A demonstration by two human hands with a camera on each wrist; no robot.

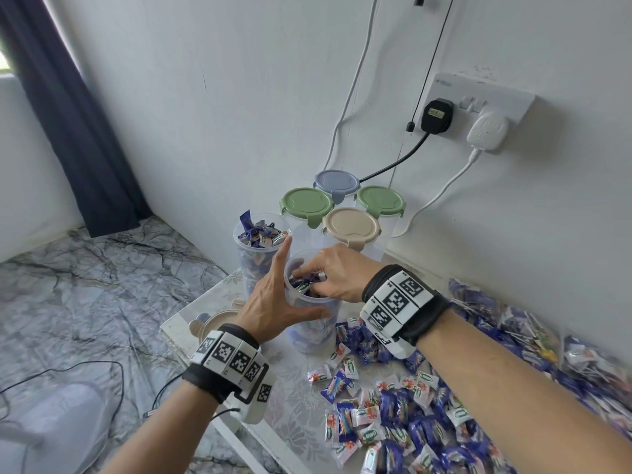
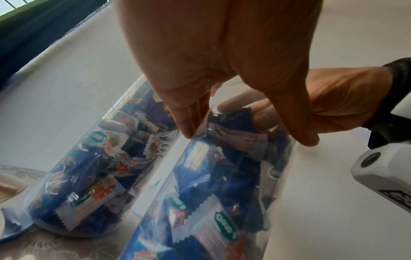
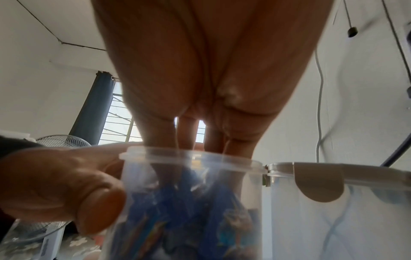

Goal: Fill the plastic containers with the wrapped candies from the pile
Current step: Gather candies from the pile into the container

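A clear lidless container (image 1: 314, 333) stands on the table, filled with blue and white wrapped candies nearly to the rim. My left hand (image 1: 273, 299) holds its wall, thumb on the near side and fingers along the far side. The fingers of my right hand (image 1: 328, 271) reach down into its mouth and press on the candies there. The right wrist view shows these fingers (image 3: 155, 137) going straight past the rim (image 3: 191, 156), and the left thumb (image 3: 66, 184) on the wall. A second clear container (image 1: 253, 254) behind it is heaped full. The candy pile (image 1: 393, 412) lies at the right.
Several lidded containers stand by the wall: green (image 1: 306, 201), blue-grey (image 1: 337, 182), green (image 1: 379, 200), beige (image 1: 351, 225). A loose beige lid (image 1: 215, 319) lies near the table's left edge (image 1: 178, 323). Plugs and cables hang from a wall socket (image 1: 478, 107). A fan (image 1: 51, 422) stands on the floor.
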